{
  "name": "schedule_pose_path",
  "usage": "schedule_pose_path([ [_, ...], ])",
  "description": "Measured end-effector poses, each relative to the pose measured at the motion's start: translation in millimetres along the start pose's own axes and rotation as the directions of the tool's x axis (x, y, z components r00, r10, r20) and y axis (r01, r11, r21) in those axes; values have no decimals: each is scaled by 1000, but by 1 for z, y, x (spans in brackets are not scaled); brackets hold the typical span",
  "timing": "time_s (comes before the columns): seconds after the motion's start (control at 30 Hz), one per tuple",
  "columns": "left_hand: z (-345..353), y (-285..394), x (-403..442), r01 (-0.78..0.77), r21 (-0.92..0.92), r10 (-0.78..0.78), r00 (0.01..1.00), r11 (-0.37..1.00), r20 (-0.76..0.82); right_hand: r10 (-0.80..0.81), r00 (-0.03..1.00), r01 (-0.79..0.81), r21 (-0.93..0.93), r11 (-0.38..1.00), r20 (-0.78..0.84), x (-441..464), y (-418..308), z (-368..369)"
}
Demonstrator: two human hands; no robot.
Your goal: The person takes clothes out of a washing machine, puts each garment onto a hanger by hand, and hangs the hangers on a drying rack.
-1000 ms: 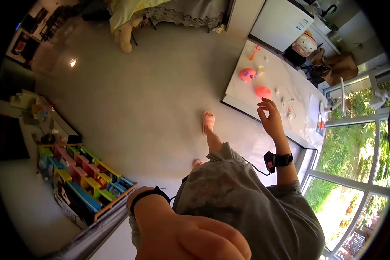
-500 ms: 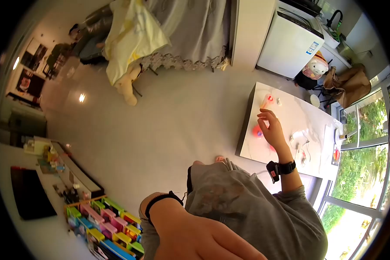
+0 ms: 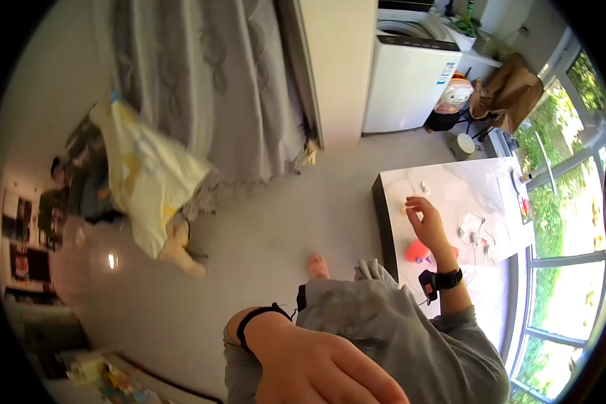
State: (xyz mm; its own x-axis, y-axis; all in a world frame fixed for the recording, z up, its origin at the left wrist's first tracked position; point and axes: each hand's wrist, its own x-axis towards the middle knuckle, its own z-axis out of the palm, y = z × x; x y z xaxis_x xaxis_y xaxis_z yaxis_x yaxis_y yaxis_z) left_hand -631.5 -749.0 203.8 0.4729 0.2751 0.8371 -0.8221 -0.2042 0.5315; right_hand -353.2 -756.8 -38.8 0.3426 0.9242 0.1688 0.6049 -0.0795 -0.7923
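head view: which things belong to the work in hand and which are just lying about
Likely in the work, as nearest the right hand in the picture:
pink-red object
white-topped table

Likely just around:
cables on the table
yellow cloth
brown bag
washing machine

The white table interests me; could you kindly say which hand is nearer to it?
Right. The right hand overlaps the white table in this view, seemingly raised above its top; the left hand is farther off, apart from it, low in the picture.
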Motion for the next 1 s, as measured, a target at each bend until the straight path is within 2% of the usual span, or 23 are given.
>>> schedule_pose_path([
  [0.07, -45, -14, 17, -29, -59, 34, 995, 998, 94, 6, 999, -8, -72, 997, -39, 14, -1, 8],
  [0.13, -73, -37, 32, -45, -134, 69, 981, 990, 181, 96, 992, -101, -57, 993, -86, 26, -13, 10],
  [0.17, -73, -53, 37, -199, -82, 200, 980, 977, 6, 148, 985, -151, -36, 988, -86, 33, -16, 10],
  [0.2, -78, -67, 41, -332, 0, 328, 929, 943, -170, 169, 980, -174, -38, 984, -108, 41, -12, 11],
  [0.23, -88, -79, 43, -329, -23, 321, 932, 944, -166, 176, 976, -186, -73, 980, -125, 45, -6, 12],
  [0.3, -127, -115, 52, -116, -223, 65, 973, 968, -222, 190, 967, -208, -101, 973, -167, 66, 6, 13],
  [0.37, -172, -161, 63, 92, -403, -190, 959, 910, -210, 254, 946, -263, -20, 965, -201, 91, 23, 13],
  [0.4, -206, -187, 74, 283, -321, -313, 949, 904, -45, 248, 942, -258, -16, 966, -227, 104, 35, 12],
  [0.43, -223, -211, 86, 337, -442, -406, 911, 831, -69, 247, 934, -263, -30, 964, -260, 115, 49, 11],
  [0.47, -229, -228, 91, 335, -432, -395, 917, 837, -54, 239, 928, -262, -44, 964, -286, 125, 60, 9],
  [0.53, -244, -263, 108, 343, -563, -481, 869, 752, -112, 267, 915, -286, -18, 958, -302, 156, 76, 0],
  [0.6, -258, -290, 132, 368, -557, -486, 871, 744, -73, 258, 919, -287, -57, 956, -299, 190, 86, -10],
  [0.67, -267, -310, 147, 407, -573, -533, 844, 711, -63, 272, 911, -291, -16, 957, -311, 215, 84, -22],
  [0.7, -263, -321, 166, 381, -616, -615, 758, 689, -219, 282, 909, -299, -9, 954, -308, 234, 77, -36],
  [0.73, -266, -333, 172, 379, -621, -613, 761, 686, -213, 275, 910, -291, -7, 957, -309, 245, 76, -44],
  [0.77, -271, -345, 175, 382, -660, -492, 870, 646, 22, 276, 908, -294, -12, 956, -316, 252, 81, -48],
  [0.8, -278, -360, 185, 403, -694, -333, 911, 597, 243, 273, 899, -298, -22, 954, -343, 263, 87, -52],
  [0.83, -258, -339, 198, 535, -585, -550, 817, 610, 174, 272, 889, -306, -36, 951, -367, 260, 89, -53],
  [0.9, -257, -354, 232, 539, -567, -315, 836, 623, 448, 342, 866, -368, -2, 930, -365, 279, 92, -62],
  [0.93, -249, -349, 247, 433, -520, -210, 876, 736, 433, 385, 846, -402, 34, 915, -369, 282, 92, -66],
  [0.97, -240, -347, 260, 311, -466, -100, 900, 828, 424, 293, 856, -344, -45, 938, -426, 281, 103, -64],
  [1.0, -240, -368, 276, 228, -578, 106, 867, 784, 486, 314, 843, -370, -46, 928, -438, 290, 112, -69],
])
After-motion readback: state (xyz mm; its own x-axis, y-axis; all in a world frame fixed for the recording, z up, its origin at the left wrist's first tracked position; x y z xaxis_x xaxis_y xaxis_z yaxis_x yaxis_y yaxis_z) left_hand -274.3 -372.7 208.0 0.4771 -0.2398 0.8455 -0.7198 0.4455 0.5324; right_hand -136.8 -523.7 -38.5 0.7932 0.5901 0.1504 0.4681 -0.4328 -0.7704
